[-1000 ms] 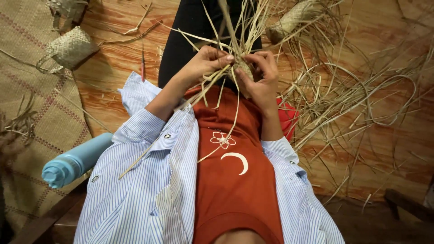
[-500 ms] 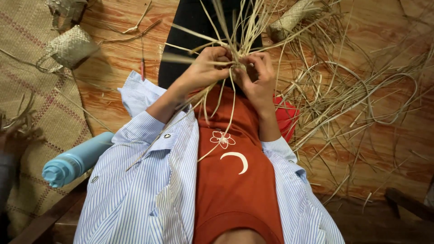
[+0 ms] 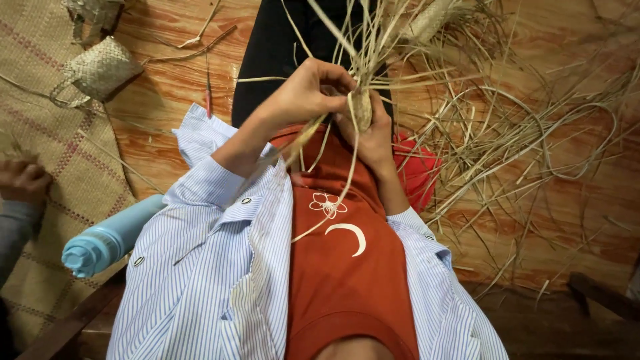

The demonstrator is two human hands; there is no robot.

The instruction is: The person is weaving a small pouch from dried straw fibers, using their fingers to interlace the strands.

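Centrally, one small woven piece (image 3: 362, 108) of pale straw, half finished, held upright above the lap of the seated person, with long loose strands (image 3: 363, 40) rising from its top and a few trailing down over the orange shirt (image 3: 347, 267). The left hand (image 3: 303, 93) is closed around strands just left of the woven piece, thumb and fingertips pinched tight on them. The right hand (image 3: 373, 137) is wrapped about the lower part of the woven piece from behind and below, fingers curled shut on it. Under the woven piece, the black trousers (image 3: 267, 53) of the person; over the shirt, an open blue-and-white striped overshirt (image 3: 213, 267). Just right of the woven piece and partly hidden by the right forearm, a red object (image 3: 417, 170) whose kind I cannot tell. Farther right of the woven piece, a loose heap of straw strips (image 3: 520, 133) spread over the wooden floor (image 3: 173, 80). Well left of the woven piece, a finished small woven basket (image 3: 97, 70) with a handle, lying at the edge of a woven mat (image 3: 60, 160). Lower left of the woven piece, a light blue bottle (image 3: 110, 237) on its side beside the overshirt. At the far left edge, another person's hand (image 3: 23, 180) in a grey sleeve, resting over the mat.
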